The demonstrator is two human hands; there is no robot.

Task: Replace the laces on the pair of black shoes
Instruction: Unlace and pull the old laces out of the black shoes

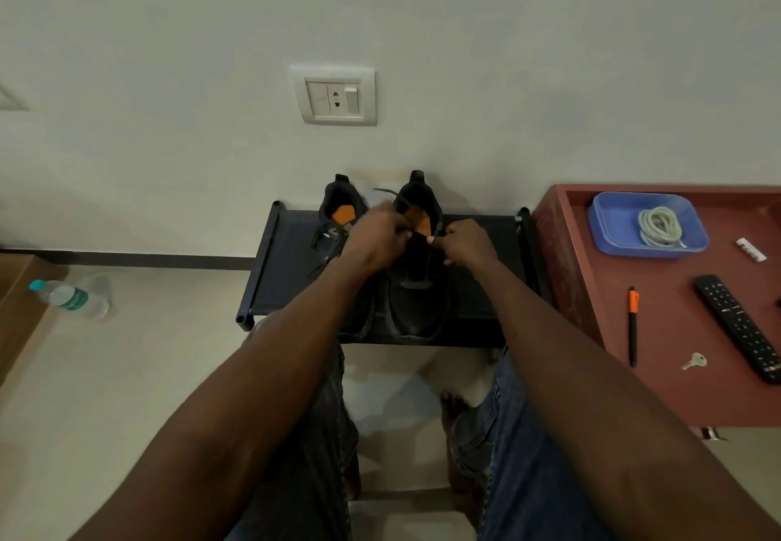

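Black shoes (416, 270), pair, on dark low rack (287, 261) against wall. Left hand (374, 236) and right hand (467, 242) pinch the right-hand shoe's old lace (391, 195) near top eyelets. Step, judged: unlacing. Next: draw lace free, fetch pale laces (659, 225) from blue tray (613, 219).

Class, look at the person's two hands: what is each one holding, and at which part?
Both hands, left hand and right hand, pinch the right-side black shoe at the collar near its top eyelets. Whether they pinch a lace cannot be told.
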